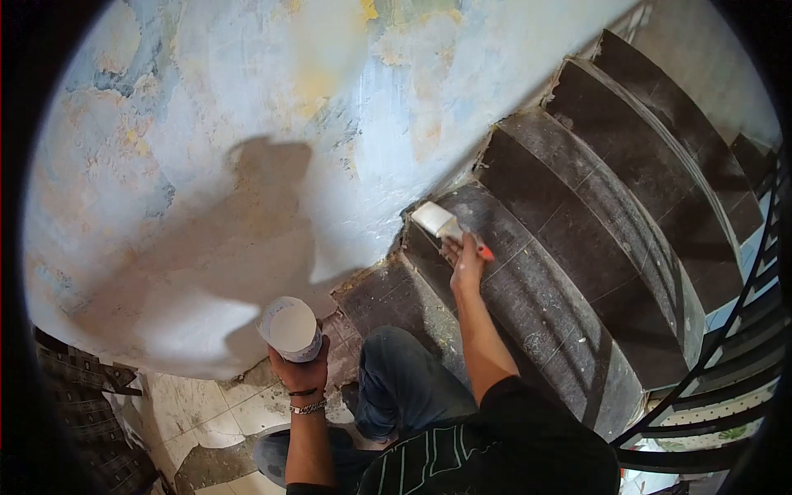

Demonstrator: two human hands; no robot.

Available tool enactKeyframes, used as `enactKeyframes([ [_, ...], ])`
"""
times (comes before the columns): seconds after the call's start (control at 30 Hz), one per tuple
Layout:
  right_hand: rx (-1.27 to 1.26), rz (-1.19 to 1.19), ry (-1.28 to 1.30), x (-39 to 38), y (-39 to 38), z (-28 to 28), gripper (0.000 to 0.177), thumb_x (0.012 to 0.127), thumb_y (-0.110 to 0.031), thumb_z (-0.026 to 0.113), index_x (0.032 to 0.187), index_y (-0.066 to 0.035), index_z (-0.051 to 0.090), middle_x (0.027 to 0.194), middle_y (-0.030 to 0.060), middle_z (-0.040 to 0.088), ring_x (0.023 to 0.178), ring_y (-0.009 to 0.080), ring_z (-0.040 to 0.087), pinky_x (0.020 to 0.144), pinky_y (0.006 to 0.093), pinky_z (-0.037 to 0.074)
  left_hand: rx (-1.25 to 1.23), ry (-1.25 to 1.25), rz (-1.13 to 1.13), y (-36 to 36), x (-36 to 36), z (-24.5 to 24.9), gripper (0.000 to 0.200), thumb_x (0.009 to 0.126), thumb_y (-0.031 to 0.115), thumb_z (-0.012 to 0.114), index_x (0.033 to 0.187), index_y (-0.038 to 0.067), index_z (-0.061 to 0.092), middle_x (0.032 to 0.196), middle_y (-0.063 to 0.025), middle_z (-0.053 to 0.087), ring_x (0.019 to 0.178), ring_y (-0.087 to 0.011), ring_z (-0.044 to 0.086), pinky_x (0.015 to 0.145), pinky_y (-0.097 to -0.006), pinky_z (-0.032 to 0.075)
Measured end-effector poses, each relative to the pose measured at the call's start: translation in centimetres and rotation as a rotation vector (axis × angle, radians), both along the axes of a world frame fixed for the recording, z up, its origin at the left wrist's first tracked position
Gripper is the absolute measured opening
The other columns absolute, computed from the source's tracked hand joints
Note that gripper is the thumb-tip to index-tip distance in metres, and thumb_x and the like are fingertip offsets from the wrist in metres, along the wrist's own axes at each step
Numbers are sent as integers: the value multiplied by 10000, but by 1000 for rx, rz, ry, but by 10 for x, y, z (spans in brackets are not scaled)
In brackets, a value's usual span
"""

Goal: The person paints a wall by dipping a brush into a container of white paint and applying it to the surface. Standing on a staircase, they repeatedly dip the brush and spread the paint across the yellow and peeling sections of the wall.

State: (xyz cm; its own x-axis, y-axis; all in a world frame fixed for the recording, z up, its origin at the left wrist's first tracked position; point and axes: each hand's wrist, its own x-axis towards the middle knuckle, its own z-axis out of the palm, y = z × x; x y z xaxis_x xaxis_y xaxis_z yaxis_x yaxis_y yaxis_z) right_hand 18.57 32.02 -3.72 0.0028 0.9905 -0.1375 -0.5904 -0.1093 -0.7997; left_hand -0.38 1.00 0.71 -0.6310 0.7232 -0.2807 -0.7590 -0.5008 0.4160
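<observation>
A wide paintbrush (437,220) with pale, coated bristles and a red handle end is in my right hand (467,262), whose fingers close around its handle. The bristles are close to the foot of the patchy painted wall (330,165), beside a dark stair; whether they touch it I cannot tell. My left hand (304,370) holds a white tub (290,328) of whitish paint from below, with its open top facing up. A bracelet and a dark band circle the left wrist.
Dark curved steps (577,214), dusty and stained, climb to the upper right. A black metal railing (701,371) borders them at the right. Dark patterned cloth (82,404) lies at the lower left beside pale floor tiles (177,404). My bent knee (400,363) is near the bottom steps.
</observation>
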Motion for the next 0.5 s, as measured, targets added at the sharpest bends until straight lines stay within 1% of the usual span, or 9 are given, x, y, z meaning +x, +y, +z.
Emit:
enactKeyframes([
  [0.1, -21, -57, -114, -4, 29, 26, 294, 920, -232, 567, 1082, 13, 590, 952, 114, 682, 807, 189, 683, 727, 319, 550, 5, -8, -6, 0, 0, 1, 533, 911, 504, 470, 1315, 160, 514, 1221, -115, 603, 1141, -353, 572, 848, -473, 528],
  [0.13, -59, -69, -131, -8, 45, 20, 291, 912, -233, 571, 1041, 26, 598, 911, 112, 685, 765, 194, 685, 706, 311, 551, 15, -9, -8, -1, 0, 2, 526, 912, 499, 469, 1312, 160, 517, 1219, -114, 604, 1140, -351, 572, 854, -475, 524],
  [0.2, -7, -49, -131, -19, 66, 14, 273, 907, -224, 572, 1009, 27, 604, 883, 112, 682, 737, 198, 683, 689, 313, 553, 38, -16, -10, -1, 2, 4, 515, 913, 489, 470, 1305, 158, 523, 1216, -112, 606, 1138, -349, 571, 864, -479, 516],
  [0.23, 17, -40, -133, -26, 67, 29, 265, 904, -220, 572, 993, 27, 608, 870, 111, 681, 722, 200, 681, 680, 314, 554, 49, -23, -11, -1, 3, 5, 510, 913, 484, 470, 1301, 158, 525, 1215, -111, 607, 1137, -348, 571, 869, -481, 512],
  [0.27, 69, -2, -76, -30, 67, 44, 299, 890, -194, 589, 1015, 78, 607, 855, 131, 682, 683, 206, 680, 625, 281, 559, 41, -14, -7, -1, 3, 5, 511, 912, 486, 471, 1301, 160, 525, 1216, -109, 606, 1137, -348, 570, 871, -481, 510],
  [0.33, 217, -17, -52, -42, 67, 93, 282, 897, -184, 580, 1014, 71, 608, 883, 141, 678, 701, 215, 677, 642, 300, 565, 23, 4, 5, 0, 2, 2, 512, 909, 488, 473, 1301, 164, 526, 1217, -106, 605, 1137, -348, 570, 873, -481, 508],
  [0.4, 277, -27, 32, -42, 57, 155, 266, 902, -162, 568, 1038, 65, 595, 888, 144, 673, 741, 221, 680, 668, 323, 571, -2, 21, 11, 1, 2, 1, 511, 907, 490, 473, 1301, 168, 526, 1219, -103, 604, 1140, -346, 569, 874, -481, 507],
  [0.47, 422, -37, 45, -37, 49, 208, 250, 921, -198, 561, 1017, 33, 573, 908, 147, 665, 744, 247, 687, 682, 357, 587, 2, 0, -3, 8, 1, -1, 508, 906, 487, 471, 1300, 169, 526, 1223, -100, 603, 1143, -343, 570, 876, -484, 507],
  [0.5, 470, -39, 52, -31, 49, 226, 246, 940, -200, 547, 1027, 29, 569, 939, 147, 662, 787, 249, 695, 706, 353, 591, 8, -30, -15, 9, -1, -3, 506, 907, 484, 469, 1299, 169, 526, 1225, -98, 602, 1145, -341, 570, 877, -486, 506],
])
